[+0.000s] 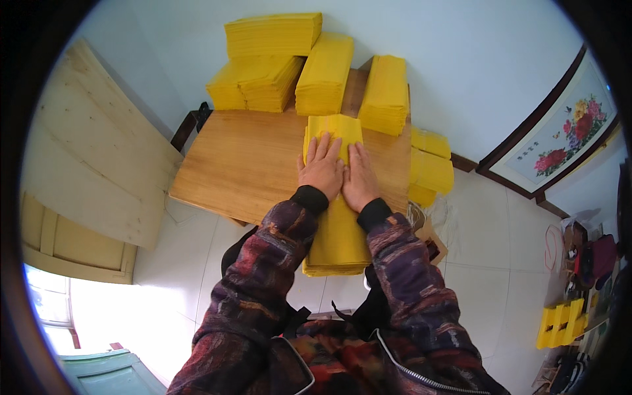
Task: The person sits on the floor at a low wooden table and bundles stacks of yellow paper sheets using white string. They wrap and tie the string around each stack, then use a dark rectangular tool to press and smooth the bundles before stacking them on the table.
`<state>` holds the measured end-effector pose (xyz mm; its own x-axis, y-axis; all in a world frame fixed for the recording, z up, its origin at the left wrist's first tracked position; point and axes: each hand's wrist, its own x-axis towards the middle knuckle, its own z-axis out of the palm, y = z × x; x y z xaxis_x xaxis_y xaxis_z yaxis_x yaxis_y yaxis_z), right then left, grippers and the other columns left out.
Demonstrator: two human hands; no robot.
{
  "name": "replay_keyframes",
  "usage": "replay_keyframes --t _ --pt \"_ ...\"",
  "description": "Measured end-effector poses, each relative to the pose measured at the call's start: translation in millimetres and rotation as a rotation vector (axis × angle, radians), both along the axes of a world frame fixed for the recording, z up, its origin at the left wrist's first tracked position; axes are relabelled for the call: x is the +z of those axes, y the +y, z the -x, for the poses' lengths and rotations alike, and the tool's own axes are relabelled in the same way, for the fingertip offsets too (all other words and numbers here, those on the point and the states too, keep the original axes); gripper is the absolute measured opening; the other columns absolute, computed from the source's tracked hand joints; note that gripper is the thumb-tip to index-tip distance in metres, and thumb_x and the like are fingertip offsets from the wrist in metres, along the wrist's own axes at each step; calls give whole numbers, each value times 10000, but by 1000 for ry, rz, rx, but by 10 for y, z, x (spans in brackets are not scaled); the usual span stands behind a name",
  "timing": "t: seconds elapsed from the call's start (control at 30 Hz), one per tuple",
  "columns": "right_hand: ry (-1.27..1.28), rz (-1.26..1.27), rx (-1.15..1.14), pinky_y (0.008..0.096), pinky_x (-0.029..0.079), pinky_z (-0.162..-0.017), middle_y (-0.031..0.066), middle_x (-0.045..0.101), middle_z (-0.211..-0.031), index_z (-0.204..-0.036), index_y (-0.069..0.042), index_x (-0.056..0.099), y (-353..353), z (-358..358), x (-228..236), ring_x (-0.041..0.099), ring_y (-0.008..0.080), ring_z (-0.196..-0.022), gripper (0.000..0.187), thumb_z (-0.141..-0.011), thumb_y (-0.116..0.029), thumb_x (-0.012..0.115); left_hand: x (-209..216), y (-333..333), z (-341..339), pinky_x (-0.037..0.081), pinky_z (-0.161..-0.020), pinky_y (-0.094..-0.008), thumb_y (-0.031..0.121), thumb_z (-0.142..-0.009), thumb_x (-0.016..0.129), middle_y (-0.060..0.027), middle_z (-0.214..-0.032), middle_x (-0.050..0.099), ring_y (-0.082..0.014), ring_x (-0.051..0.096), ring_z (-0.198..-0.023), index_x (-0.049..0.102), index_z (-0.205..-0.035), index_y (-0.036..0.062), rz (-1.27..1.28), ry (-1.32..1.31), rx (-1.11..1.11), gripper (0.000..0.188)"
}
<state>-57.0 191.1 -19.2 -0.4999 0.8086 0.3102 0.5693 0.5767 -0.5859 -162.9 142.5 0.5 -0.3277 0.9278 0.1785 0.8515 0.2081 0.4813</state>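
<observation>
A long stack of yellow folded sheets (337,240) lies across the near side of the wooden table, its near end reaching past the table's front edge. Both palms rest flat on its upper part. My left hand (321,166) has its fingers stretched out and a little apart, pointing toward the far end. Beside it, touching at the thumb side, my right hand (359,181) lies along the stack's right side with fingers extended. Neither hand grips anything. Whether the sheets are paper or cloth I cannot tell.
More yellow stacks (322,76) stand along the back of the wooden table (237,161), against the wall. Yellow bundles (431,171) are piled right of the table. A framed flower picture (556,128) leans at the right; a pale wooden board (92,141) stands at the left.
</observation>
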Motion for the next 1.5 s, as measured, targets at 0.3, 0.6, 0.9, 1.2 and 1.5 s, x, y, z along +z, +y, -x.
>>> replay_keyframes --t 0.3,0.6,0.9,1.2,1.5 --pt "156 121 54 385 250 -1072 249 234 -1432 -1356 23 288 7 -40 -135 261 377 -1315 514 -904 -180 426 -181 22 68 192 -1094 -415 274 -890 462 -152 -1460 262 -365 196 -1349 419 -1338 100 -183 -153 -48 482" --pt "111 105 72 382 229 -1083 249 223 -1440 -1367 27 273 65 -39 -60 243 371 -1328 570 -925 -288 450 -228 88 178 235 -1042 -522 466 -897 443 -90 -1474 258 -270 206 -1366 381 -1370 151 -303 -649 -99 572" --pt "275 190 214 387 227 -1081 249 337 -1381 -1306 66 358 4 -432 439 301 352 -1301 575 -944 -374 436 -134 -852 705 167 -1053 -522 596 -903 340 -85 -1486 234 -255 199 -1368 244 -1437 143 -315 -1199 7 707" --pt "-126 -44 190 450 255 -1059 242 292 -1395 -1321 -45 366 -403 -229 175 291 382 -1288 513 -883 -279 494 -513 -730 -33 255 -1066 -341 313 -871 581 -270 -1413 267 -341 275 -1319 236 -1369 -74 -300 -626 -16 719" --pt "153 198 287 388 219 -1086 209 250 -1446 -1372 -1 295 -163 -418 324 244 319 -1341 546 -938 -304 431 -471 -727 254 183 -1094 -313 344 -936 477 -174 -1458 243 -242 199 -1360 211 -1398 -43 -306 -964 -41 659"
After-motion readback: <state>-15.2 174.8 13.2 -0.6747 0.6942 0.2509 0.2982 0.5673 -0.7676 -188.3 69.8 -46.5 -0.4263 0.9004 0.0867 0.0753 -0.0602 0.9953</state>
